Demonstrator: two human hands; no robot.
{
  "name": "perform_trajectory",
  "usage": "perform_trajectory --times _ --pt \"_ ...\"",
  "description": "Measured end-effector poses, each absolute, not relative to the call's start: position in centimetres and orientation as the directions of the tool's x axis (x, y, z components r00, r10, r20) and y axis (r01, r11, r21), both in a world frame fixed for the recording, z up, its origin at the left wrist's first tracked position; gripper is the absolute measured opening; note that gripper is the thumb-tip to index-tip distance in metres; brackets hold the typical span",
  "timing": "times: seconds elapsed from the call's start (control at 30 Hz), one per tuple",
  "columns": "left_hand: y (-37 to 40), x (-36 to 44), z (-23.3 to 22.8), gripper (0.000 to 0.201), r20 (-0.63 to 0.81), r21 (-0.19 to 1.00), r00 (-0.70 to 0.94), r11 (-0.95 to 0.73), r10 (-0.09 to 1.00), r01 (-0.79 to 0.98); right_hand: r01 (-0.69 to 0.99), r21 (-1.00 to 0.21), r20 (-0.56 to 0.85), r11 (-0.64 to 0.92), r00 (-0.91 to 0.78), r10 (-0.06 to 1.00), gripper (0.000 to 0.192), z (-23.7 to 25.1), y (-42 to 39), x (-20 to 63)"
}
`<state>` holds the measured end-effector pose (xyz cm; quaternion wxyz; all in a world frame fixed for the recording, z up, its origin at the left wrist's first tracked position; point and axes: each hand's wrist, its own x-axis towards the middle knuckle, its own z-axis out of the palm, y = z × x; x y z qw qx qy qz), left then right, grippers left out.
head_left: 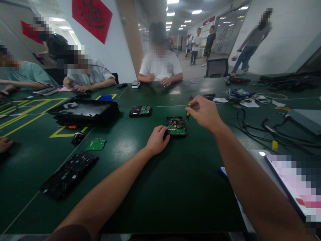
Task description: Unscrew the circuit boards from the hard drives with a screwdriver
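A hard drive [176, 126] lies on the green table with its green circuit board facing up. My left hand [158, 139] grips its left edge, fingers closed against the side. Above and to the right of the drive, my right hand [206, 112] pinches a small screwdriver with a yellow and dark handle [188, 114]. The tool points down beside the drive, and its tip is too small to make out. A second hard drive [140, 111] rests farther back to the left. At left sits a loose green circuit board [96, 144].
A black plastic casing [69, 174] lies front left, with a mouse [77, 137] and a stack of black trays [85, 110] behind it. Black cables [253, 129] and a grey metal box [307, 120] occupy the right. A person [160, 65] sits across the table.
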<state>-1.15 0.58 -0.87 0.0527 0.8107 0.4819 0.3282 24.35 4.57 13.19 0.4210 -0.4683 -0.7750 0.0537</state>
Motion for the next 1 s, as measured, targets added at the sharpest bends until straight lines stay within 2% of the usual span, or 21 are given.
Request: perform_trajectory --times 0.2,0.43,0.53,0.63,0.83,1.0 --pt "0.66 -1.21 -0.92 0.035 0.475 0.397 0.328 -0.531 0.817 0.748 0.673 -0.444 0.598 0.591 -0.270 0.755 0.010 13.17 4.65 24.32" --pt "0.70 -1.19 -1.03 0.034 0.484 0.396 0.332 -0.541 0.810 0.742 0.685 -0.476 0.602 0.551 -0.202 0.772 0.014 13.18 4.51 24.36" --pt "0.75 -1.21 -1.15 0.035 0.491 0.391 0.333 -0.545 0.805 0.742 0.660 -0.458 0.616 0.595 -0.247 0.748 0.011 13.13 4.59 24.35" --pt "0.78 -1.23 -1.18 0.035 0.489 0.389 0.334 -0.544 0.806 0.743 0.663 -0.434 0.616 0.610 -0.275 0.738 0.017 13.00 4.72 24.37" --pt "0.64 -1.16 -0.91 0.035 0.481 0.388 0.337 -0.541 0.809 0.746 0.668 -0.513 0.583 0.539 -0.190 0.790 0.020 12.90 4.66 24.43" --pt "0.60 -1.18 -0.89 0.035 0.483 0.385 0.342 -0.546 0.806 0.744 0.623 -0.485 0.586 0.614 -0.289 0.757 0.016 13.10 4.53 24.27"
